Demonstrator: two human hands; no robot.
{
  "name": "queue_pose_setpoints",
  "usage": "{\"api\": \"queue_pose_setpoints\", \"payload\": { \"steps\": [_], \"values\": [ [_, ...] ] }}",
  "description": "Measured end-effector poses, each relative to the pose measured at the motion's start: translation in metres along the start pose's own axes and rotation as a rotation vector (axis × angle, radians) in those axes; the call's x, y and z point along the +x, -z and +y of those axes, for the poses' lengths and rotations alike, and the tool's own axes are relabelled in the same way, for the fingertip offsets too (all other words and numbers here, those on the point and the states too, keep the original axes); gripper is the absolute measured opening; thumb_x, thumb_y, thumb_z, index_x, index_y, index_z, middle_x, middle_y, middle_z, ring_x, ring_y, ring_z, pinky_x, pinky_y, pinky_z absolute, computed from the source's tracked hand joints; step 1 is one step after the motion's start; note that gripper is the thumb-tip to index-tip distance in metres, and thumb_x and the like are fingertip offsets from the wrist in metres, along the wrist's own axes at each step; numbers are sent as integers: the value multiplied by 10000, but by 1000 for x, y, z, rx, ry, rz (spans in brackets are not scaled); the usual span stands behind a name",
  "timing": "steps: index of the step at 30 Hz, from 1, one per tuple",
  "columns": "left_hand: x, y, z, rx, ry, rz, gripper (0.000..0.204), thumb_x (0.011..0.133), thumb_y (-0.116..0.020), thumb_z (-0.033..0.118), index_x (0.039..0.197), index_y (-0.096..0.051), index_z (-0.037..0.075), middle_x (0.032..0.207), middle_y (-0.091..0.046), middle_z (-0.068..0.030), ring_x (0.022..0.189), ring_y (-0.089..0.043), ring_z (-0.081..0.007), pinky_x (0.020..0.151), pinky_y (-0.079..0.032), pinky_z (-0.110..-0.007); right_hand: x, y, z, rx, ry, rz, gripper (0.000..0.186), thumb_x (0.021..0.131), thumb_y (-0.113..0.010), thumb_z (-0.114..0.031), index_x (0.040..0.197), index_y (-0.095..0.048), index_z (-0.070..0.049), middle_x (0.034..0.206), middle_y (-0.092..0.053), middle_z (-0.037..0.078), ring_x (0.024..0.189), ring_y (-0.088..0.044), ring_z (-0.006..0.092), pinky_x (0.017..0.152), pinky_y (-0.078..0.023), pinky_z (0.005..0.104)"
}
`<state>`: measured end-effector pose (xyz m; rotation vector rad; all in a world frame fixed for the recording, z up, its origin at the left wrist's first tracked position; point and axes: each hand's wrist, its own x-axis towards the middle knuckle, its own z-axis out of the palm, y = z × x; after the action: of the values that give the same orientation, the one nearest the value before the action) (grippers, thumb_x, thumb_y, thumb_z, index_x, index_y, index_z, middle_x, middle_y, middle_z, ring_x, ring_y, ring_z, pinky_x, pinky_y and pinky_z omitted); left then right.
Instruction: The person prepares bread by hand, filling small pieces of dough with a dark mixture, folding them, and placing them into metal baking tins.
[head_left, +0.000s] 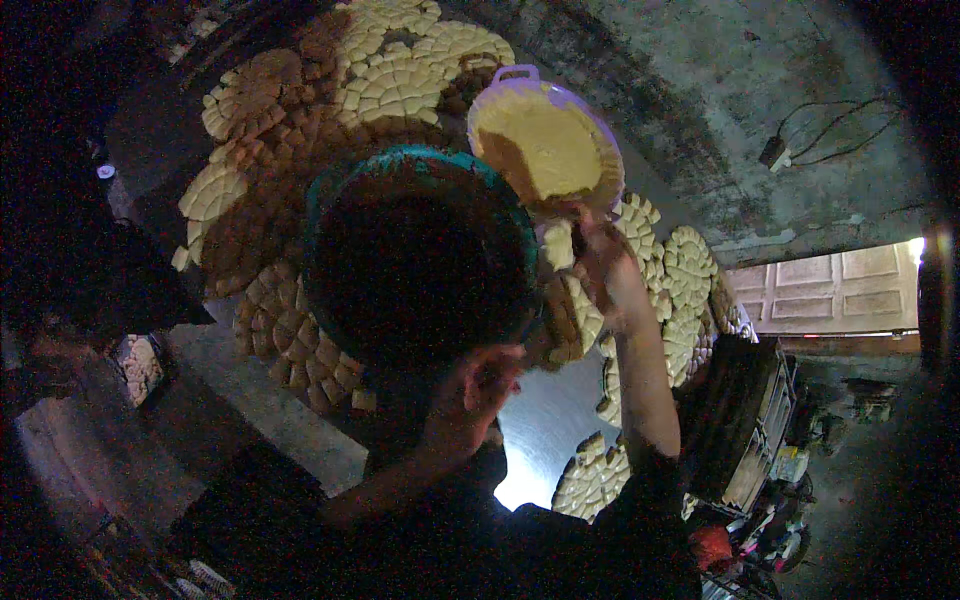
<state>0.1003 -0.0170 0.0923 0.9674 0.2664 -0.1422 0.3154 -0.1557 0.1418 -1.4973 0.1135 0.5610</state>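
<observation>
A large round basin [425,153] with a teal rim fills the middle, its inside too dark to make out. At its near right side my left hand [487,382] has its fingers curled against the edge. Just beyond, to the right, sits a purple basin [612,150] with a handle, holding a pale yellow mass. My right hand [602,262], smeared by motion, is at the near edge of this purple basin; its fingers do not show clearly. A pale dough piece [558,246] lies next to it. Many cut dough pieces [395,85] in round clusters cover the surface around both basins.
A shiny metal surface [545,430] shows in front of me. Dark stacked trays [735,420] stand at the right, with a panelled door [830,283] behind. A cable with a plug [773,153] lies at the far right. At the left is a small tray of pale pieces [140,370].
</observation>
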Motion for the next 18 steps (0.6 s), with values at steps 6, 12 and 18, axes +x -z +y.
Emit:
{"api": "queue_pose_setpoints", "payload": {
  "steps": [6,12,18],
  "values": [
    [-31,-26,37,-269,35,-63,419,1046,-453,309,1341,-513,19,1153,-609,-71,1115,-551,-161,993,-418,-343,-156,-46,21,361,333,-131,564,909,-675,-86,1378,-362,-57,990,-701,84,883,-670,166,793,-537,281],
    [-65,-61,5,-575,168,-76,325,1037,-479,268,1240,-572,31,1244,-602,-103,1164,-562,-197,1028,-449,-395,-222,15,73,11,579,-27,194,934,-668,-141,1063,-593,-17,907,-709,91,773,-671,139,710,-523,244],
    [-132,-108,-6,-206,-243,-302,375,976,-574,106,1334,-525,6,1368,-525,-108,1275,-498,-194,1060,-437,-366,-310,42,44,-534,825,-67,448,747,-750,80,1179,-660,6,1346,-535,196,1203,-581,294,911,-550,351]
  ]
}}
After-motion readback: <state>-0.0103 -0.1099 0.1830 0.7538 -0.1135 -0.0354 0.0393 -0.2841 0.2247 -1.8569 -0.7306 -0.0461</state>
